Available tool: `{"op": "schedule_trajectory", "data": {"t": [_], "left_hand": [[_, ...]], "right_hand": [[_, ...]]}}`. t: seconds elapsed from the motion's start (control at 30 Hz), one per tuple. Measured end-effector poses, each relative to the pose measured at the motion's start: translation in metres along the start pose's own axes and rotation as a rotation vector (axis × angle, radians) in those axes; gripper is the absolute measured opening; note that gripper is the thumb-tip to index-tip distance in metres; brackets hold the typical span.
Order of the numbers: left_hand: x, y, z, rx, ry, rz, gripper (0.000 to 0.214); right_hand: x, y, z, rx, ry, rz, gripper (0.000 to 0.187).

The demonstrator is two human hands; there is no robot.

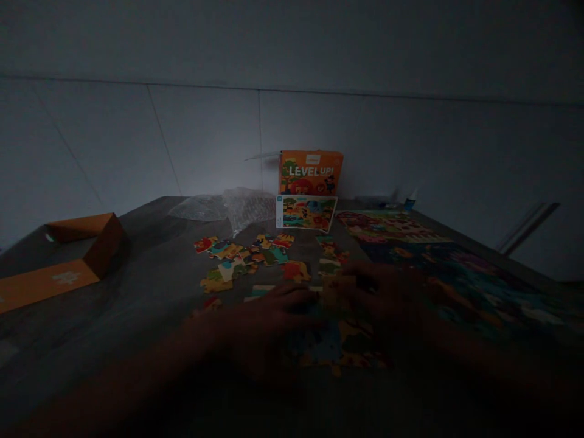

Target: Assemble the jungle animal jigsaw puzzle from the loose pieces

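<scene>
The scene is very dark. My left hand (278,313) rests low on the table with fingers stretched toward a joined patch of puzzle pieces (340,347). My right hand (381,292) lies close beside it, fingers over the same patch near a small piece; whether it grips anything is lost in the dark. Loose puzzle pieces (249,255) lie scattered just beyond both hands.
An orange puzzle box (311,172) stands at the table's far edge with a picture card (306,212) leaning on it. Clear plastic bags (228,207) lie left of it. An orange box lid (64,258) sits far left. A finished puzzle (456,274) covers the right side.
</scene>
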State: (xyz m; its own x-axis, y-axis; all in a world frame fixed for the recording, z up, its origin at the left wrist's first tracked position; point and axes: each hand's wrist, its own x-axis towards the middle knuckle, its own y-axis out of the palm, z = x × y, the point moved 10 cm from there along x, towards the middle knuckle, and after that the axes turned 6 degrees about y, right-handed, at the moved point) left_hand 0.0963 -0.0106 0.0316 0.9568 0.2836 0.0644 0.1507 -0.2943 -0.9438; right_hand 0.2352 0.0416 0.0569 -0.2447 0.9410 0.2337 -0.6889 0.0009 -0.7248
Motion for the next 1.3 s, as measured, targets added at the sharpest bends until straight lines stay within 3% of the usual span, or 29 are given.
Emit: {"op": "schedule_trajectory", "data": {"t": [0.1,0.27,0.37,0.5,0.6,0.9,1.3], "left_hand": [[-0.001,0.007,0.005,-0.023,-0.074,0.049,0.076],[-0.005,0.0,0.02,0.003,-0.128,0.024,0.065],[-0.006,-0.004,0.024,0.034,-0.132,-0.001,0.067],[-0.007,-0.004,0.029,0.059,-0.145,-0.026,0.07],[-0.008,-0.004,0.031,0.076,-0.137,-0.044,0.071],[-0.009,-0.003,0.032,0.072,-0.132,-0.035,0.072],[-0.01,-0.006,0.032,0.055,-0.101,-0.085,0.072]], "right_hand": [[-0.016,0.015,-0.004,-0.006,-0.009,0.134,0.029],[-0.011,0.016,0.003,-0.011,-0.058,0.212,0.035],[-0.018,0.029,0.002,-0.037,-0.072,0.408,0.039],[-0.04,0.042,-0.009,-0.114,0.038,0.711,0.037],[-0.053,0.04,-0.015,-0.199,0.173,0.831,0.03],[-0.047,0.034,-0.025,-0.324,0.294,0.759,0.044],[-0.048,0.04,-0.03,-0.313,0.288,0.785,0.047]]}}
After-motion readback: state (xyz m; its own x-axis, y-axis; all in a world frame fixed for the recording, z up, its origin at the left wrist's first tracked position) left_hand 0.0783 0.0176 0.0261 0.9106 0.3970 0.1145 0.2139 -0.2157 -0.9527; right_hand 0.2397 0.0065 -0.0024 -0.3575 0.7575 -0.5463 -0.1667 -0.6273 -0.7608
